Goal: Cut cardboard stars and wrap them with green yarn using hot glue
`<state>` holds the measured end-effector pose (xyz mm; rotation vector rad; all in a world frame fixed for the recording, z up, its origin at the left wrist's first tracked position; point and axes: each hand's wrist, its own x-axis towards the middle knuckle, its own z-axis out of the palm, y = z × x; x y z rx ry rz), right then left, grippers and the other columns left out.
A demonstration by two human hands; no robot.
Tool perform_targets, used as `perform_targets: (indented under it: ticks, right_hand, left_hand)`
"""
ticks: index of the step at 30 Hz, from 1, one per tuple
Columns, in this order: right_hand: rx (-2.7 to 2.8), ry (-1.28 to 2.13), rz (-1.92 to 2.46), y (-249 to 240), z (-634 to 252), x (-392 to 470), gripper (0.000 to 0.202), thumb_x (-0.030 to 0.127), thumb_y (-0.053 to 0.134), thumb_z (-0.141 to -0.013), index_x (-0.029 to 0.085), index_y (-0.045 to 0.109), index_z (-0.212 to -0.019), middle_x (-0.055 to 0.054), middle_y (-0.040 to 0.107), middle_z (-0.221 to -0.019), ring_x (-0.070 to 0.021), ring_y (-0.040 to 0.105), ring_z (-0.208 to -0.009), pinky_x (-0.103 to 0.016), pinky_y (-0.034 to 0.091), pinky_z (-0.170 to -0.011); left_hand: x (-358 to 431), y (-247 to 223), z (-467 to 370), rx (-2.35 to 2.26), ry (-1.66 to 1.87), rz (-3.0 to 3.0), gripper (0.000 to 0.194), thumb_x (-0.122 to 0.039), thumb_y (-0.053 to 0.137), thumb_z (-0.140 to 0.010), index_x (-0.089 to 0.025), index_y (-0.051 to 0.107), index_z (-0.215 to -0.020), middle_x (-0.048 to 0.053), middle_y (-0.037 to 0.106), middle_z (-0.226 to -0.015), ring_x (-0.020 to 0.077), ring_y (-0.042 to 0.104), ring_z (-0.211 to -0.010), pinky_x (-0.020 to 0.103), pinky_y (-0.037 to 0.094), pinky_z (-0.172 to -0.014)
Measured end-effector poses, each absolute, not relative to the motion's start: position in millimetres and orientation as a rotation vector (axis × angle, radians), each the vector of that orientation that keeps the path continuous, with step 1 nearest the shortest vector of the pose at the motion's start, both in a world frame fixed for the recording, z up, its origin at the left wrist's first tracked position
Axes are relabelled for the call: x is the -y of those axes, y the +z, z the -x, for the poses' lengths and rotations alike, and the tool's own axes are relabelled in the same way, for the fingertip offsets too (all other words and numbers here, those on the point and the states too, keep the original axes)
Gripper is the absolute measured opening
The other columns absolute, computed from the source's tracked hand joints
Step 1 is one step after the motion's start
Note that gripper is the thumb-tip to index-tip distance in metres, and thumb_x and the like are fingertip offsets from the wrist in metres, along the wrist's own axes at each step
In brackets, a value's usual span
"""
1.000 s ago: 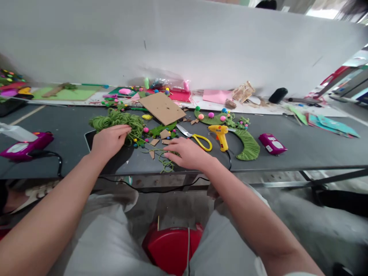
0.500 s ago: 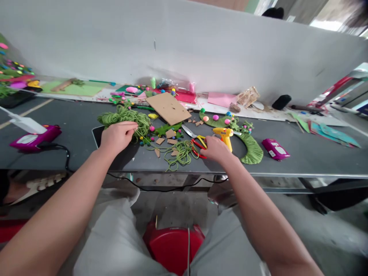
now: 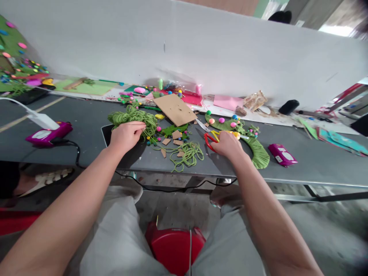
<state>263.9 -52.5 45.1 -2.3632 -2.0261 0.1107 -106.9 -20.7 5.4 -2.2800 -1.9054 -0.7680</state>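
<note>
So the grey counter point(image 3: 324, 168) spans the view, with a green yarn-wrapped ring point(image 3: 260, 154) at one o'clock. The green yarn heap point(image 3: 123, 116) sits at eleven — left hand point(image 3: 127, 136) has a narrow, pinched grip on it. Right hand point(image 3: 229, 145), between twelve and one, has its grip on red handles point(image 3: 206, 141) — yellow-handled scissors point(image 3: 202, 125) right there too.

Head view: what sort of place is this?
Probably a handicraft workshop or shared craft bench. It shows in the heap of green yarn, the curved piece wrapped in green yarn, and the sheets of coloured paper along the back. Whether it's a business or a class, I can't tell.
</note>
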Motion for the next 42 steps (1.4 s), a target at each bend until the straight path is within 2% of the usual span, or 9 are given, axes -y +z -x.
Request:
perform_targets:
  ticks: [2,6,8,15,27,33,42]
  right_hand:
    - [1.966,0.117,2.325,48,-266,56,0.037,0.038,0.061,-0.082,0.014,0.065,-0.109,-0.017,0.074,-0.104,-0.0326,0.070,-0.094,-0.035,0.042,-0.064]
    - [2.043,0.105,2.161,56,-254,69,0.050,0.064,0.056,-0.084,0.019,0.061,-0.104,-0.013,0.073,-0.096,-0.0313,0.067,-0.091,-0.034,0.039,-0.064]
    - [2.134,0.062,2.055,61,-242,75,0.054,0.069,0.053,-0.084,0.019,0.060,-0.102,-0.013,0.072,-0.096,-0.0301,0.066,-0.090,-0.033,0.037,-0.063]
    - [2.347,0.016,1.932,72,-197,74,0.037,0.052,0.064,-0.079,0.019,0.062,-0.096,-0.010,0.073,-0.094,-0.0266,0.067,-0.082,-0.031,0.034,-0.058]
    - [2.477,0.037,1.858,88,-149,58,0.026,0.037,0.072,-0.077,0.016,0.068,-0.092,-0.015,0.073,-0.097,-0.0278,0.068,-0.086,-0.032,0.044,-0.062]
    - [2.506,0.029,1.851,89,-142,54,0.029,0.036,0.077,-0.079,0.015,0.070,-0.098,-0.016,0.073,-0.103,-0.0281,0.069,-0.089,-0.034,0.046,-0.066]
    - [2.531,-0.008,1.870,85,-144,53,0.031,0.041,0.080,-0.081,0.017,0.072,-0.099,-0.015,0.074,-0.104,-0.0289,0.070,-0.092,-0.034,0.046,-0.069]
  left_hand:
    - [21,6,106,1.910,-0.763,2.277,0.034,-0.033,0.050,-0.098,-0.031,0.080,-0.113,-0.004,0.073,-0.130,0.0243,0.072,-0.114,0.034,0.057,-0.083]
    - [22,8,104,1.928,-0.739,2.276,0.034,-0.033,0.050,-0.097,-0.031,0.080,-0.112,-0.004,0.072,-0.131,0.0252,0.071,-0.115,0.034,0.056,-0.085]
    - [21,8,103,1.938,-0.724,2.273,0.034,-0.033,0.050,-0.098,-0.031,0.080,-0.112,-0.004,0.072,-0.131,0.0258,0.071,-0.115,0.035,0.056,-0.084]
    - [18,6,105,1.948,-0.656,2.241,0.034,-0.033,0.050,-0.097,-0.032,0.081,-0.111,-0.005,0.074,-0.128,0.0275,0.073,-0.110,0.036,0.056,-0.078]
    - [18,10,102,1.943,-0.524,2.236,0.035,-0.033,0.047,-0.097,-0.035,0.081,-0.107,-0.007,0.074,-0.128,0.0296,0.073,-0.107,0.037,0.052,-0.070]
    - [19,10,103,1.939,-0.517,2.238,0.037,-0.035,0.046,-0.098,-0.034,0.081,-0.109,-0.006,0.073,-0.130,0.0308,0.072,-0.110,0.037,0.051,-0.067]
    - [19,9,102,1.935,-0.550,2.234,0.036,-0.036,0.047,-0.098,-0.034,0.081,-0.109,-0.005,0.074,-0.128,0.0307,0.073,-0.109,0.038,0.054,-0.075]
